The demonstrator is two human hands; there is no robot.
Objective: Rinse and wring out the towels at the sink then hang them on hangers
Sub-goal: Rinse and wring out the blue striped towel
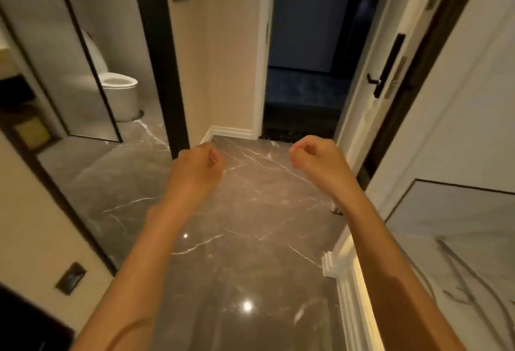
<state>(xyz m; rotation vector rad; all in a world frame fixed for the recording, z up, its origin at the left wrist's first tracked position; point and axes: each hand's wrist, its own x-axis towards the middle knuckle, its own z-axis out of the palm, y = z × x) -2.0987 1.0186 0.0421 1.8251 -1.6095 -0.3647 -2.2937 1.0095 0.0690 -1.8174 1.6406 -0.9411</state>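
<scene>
My left hand [196, 166] and right hand [317, 161] are held out ahead of me at the same height, well apart, knuckles up. The fingers of each are curled in to the palm and grip nothing. Both forearms run forward, towards the open dark doorway [303, 71] straight ahead. From here I cannot tell where the towels are.

Below my hands is a glossy grey marble floor with white veins [250, 239], which runs from me to that doorway. On my left a dark-framed glass partition [83, 71] stands in front of a white toilet [119, 91]. On my right a white door [362, 77] with a long black handle [386, 69] stands open, its edge near my right wrist. A white skirting board [231, 130] runs along the foot of the beige wall between the partition and the doorway.
</scene>
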